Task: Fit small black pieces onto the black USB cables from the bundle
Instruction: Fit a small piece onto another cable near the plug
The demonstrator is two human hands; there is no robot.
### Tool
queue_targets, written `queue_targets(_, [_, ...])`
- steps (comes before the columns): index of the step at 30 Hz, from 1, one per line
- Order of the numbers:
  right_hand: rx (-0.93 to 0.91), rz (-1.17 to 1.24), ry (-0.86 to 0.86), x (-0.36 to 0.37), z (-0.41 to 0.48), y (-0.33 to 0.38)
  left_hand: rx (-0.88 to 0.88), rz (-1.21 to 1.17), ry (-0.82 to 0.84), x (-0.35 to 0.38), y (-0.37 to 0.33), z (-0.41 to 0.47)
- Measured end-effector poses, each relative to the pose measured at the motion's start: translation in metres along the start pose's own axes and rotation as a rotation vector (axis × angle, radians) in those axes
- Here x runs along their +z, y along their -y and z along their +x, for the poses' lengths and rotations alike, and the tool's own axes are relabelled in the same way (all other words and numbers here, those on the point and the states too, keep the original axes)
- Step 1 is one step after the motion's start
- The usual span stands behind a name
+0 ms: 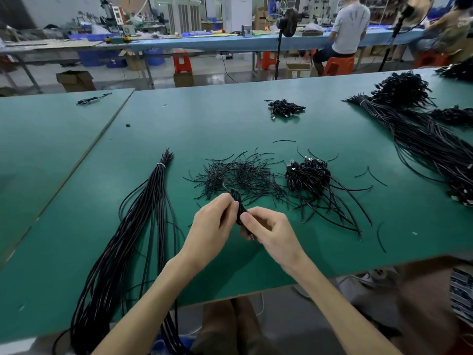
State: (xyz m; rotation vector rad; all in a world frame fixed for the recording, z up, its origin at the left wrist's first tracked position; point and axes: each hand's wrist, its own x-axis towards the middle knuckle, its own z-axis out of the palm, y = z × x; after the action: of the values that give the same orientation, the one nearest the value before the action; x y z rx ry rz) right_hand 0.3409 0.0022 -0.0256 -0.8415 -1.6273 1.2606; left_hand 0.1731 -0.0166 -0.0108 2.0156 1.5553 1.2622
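My left hand (213, 225) and my right hand (266, 230) meet above the green table (210, 124), both gripping one folded black USB cable (237, 201) between them. Its loop sticks up above my left fingers. A thin black piece seems pinched at my right fingertips, but it is too small to tell. A long tied bundle of black cables (143, 219) lies to the left and hangs over the near edge. Just beyond my hands lies a loose heap of thin black ties (238, 172). To the right sits a pile of coiled cables (311, 175).
A big bundle of cables (430, 142) fills the right side of the table. A small coiled pile (285, 108) sits far centre, a single cable (92, 99) far left. Behind are another workbench, orange stools (182, 63), cardboard boxes, a fan and seated people.
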Motion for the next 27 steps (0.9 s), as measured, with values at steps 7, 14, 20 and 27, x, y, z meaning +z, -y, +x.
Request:
queue_targets(7, [0.006, 0.022, -0.078, -0.002, 0.002, 0.0, -0.202, -0.427, -0.025, 0.01, -0.018, -0.003])
queue_targets(14, [-0.021, -0.018, -0.221, -0.006, 0.001, -0.008, -0.465, -0.748, -0.001, 0.02, -0.036, -0.012])
queue_targets(20, [-0.034, -0.21, -0.318, -0.005, 0.004, -0.012, -0.431, -0.621, 0.001, 0.02, -0.025, -0.012])
queue_targets(27, [0.162, 0.084, -0.214, -0.005, 0.005, -0.01, 0.021, 0.118, 0.014, 0.003, 0.0, -0.001])
